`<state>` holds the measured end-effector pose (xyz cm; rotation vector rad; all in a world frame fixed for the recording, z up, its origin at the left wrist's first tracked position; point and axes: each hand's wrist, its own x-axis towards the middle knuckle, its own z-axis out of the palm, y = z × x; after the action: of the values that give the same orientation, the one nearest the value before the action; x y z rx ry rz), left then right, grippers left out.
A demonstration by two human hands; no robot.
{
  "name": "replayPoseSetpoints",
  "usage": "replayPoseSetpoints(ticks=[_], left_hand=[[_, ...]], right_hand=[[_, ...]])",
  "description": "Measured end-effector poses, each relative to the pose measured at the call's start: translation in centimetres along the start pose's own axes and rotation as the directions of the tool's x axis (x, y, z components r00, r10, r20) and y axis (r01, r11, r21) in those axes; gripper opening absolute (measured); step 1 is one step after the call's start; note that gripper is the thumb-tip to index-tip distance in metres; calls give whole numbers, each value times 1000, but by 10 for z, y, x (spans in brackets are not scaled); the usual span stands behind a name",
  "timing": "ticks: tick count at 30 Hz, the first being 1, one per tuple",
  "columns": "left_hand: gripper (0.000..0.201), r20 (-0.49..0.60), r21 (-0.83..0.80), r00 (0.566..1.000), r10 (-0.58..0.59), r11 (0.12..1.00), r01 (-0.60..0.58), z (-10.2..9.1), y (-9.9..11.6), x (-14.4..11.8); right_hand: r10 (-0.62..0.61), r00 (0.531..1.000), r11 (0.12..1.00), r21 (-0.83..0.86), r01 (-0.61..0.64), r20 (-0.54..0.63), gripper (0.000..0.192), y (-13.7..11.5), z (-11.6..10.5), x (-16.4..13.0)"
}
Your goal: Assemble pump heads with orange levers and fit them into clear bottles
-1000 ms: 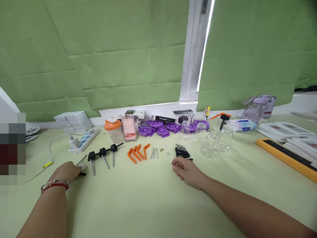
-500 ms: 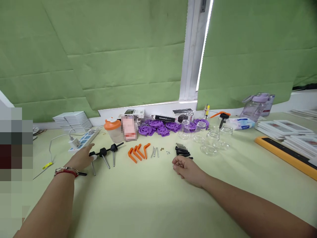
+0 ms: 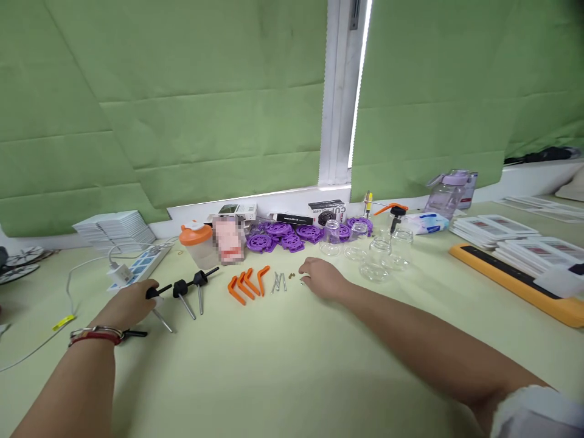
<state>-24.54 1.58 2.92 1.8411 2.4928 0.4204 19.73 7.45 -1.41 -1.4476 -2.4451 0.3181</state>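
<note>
My left hand [image 3: 125, 306] is closed round the nearest of several black knobs with metal rods, and its fingertips hide part of that piece. Beside it stand two more black pieces with metal rods [image 3: 181, 291] [image 3: 200, 280]. My right hand [image 3: 323, 278] reaches low over the table with fingers curled down at some tiny silver parts [image 3: 302, 281]; whatever lies between the fingertips is hidden. Left of it are small brass nuts [image 3: 292, 276], several metal screws [image 3: 278, 282] and several bent orange levers [image 3: 249, 283].
At the back stand an orange-lidded cup [image 3: 197, 243], purple discs [image 3: 278, 231] and clear glass jars [image 3: 376, 258]. A white power strip [image 3: 148, 264] with cables lies left. Stacked white panels [image 3: 497, 231] and an orange-black bar [image 3: 506, 280] lie right.
My right hand has moved left and forward, from beside the black parts to the tiny silver parts, now covering the black parts. My left fingers have come down onto the black knob.
</note>
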Motion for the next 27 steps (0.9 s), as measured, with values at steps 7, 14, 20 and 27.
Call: replayPoseSetpoints(ticks=[7, 14, 20, 27], left_hand=[[45, -40, 255, 999, 20, 967, -9, -26, 26, -18], [38, -77, -271, 997, -31, 962, 9, -37, 89, -40], [25, 23, -473, 971, 239, 858, -200, -19, 144, -52], [29, 212, -474, 858, 469, 817, -329, 11, 198, -72]], right_hand=[[53, 998, 998, -25, -52, 44, 18, -6, 13, 36], [93, 994, 996, 0, -93, 52, 12, -13, 17, 39], [60, 997, 995, 78, -56, -53, 20, -23, 1, 18], [-421, 862, 751, 425, 506, -283, 16, -59, -35, -81]])
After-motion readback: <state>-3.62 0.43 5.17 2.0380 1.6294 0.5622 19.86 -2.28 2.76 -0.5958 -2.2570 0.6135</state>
